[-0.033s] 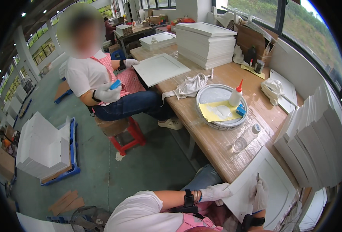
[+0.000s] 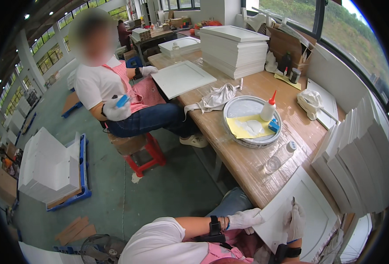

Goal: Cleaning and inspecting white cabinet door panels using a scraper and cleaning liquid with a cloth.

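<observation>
A white framed panel (image 2: 311,207) lies at the near end of the wooden table (image 2: 242,163), right in front of me. My left hand (image 2: 245,218), in a white glove, grips the panel's left edge. My right hand (image 2: 295,220), also gloved, rests on the panel and holds a thin dark tool (image 2: 293,201) upright against its surface. A clear plastic bottle (image 2: 280,158) lies on the table just beyond the panel.
A round tray (image 2: 247,140) holds a yellow sheet, a red-tipped glue bottle (image 2: 268,108) and a small blue item. White panels are stacked at the right (image 2: 357,167) and at the back (image 2: 234,44). A gloved person (image 2: 111,94) sits on a red stool (image 2: 148,154) at the left.
</observation>
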### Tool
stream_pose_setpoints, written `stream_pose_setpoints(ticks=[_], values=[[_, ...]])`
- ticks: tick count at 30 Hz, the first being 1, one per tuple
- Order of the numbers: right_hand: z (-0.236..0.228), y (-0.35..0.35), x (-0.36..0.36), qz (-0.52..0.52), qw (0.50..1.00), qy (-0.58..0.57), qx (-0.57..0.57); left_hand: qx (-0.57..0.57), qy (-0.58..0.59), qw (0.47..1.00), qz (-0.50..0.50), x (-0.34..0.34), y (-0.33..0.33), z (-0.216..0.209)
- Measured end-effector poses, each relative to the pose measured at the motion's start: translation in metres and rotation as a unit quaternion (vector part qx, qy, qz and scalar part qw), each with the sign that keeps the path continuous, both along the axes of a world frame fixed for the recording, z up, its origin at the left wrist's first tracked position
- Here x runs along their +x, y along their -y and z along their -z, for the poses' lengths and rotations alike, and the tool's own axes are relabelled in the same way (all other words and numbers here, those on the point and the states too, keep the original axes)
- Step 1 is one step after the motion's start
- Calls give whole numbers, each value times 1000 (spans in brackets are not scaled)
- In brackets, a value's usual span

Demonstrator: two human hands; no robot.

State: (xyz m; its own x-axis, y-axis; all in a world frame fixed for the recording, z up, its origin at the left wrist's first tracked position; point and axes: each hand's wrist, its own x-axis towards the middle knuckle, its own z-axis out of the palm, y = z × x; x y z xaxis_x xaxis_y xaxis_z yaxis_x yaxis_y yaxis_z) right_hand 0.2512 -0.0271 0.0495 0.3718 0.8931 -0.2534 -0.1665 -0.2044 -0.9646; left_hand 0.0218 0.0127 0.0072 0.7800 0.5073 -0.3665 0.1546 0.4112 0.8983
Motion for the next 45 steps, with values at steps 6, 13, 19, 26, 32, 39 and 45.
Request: stream_pose_setpoints(ticks=[6,13,19,26,32,39,45], values=[[5,-2,1,-14,1000,-14,8,1,16,1000,1,-2,0,1],[18,0,9,-3,1000,-1,-5,11,36,999,-3,0,0,5],[20,-2,9,0,1000,-2,-12,-10,39,999,-7,1,0,10],[22,-1,10,2,1000,-17,1,2,24,1000,-9,-1,1,5],[21,-1,8,8,1000,-9,-4,-2,25,1000,-11,0,1,6],[13,1,4,2,1000,8,-9,-11,22,1000,-9,1,1,8],[9,2,3,-5,1000,1,0,-8,26,1000,-2,1,0,8]])
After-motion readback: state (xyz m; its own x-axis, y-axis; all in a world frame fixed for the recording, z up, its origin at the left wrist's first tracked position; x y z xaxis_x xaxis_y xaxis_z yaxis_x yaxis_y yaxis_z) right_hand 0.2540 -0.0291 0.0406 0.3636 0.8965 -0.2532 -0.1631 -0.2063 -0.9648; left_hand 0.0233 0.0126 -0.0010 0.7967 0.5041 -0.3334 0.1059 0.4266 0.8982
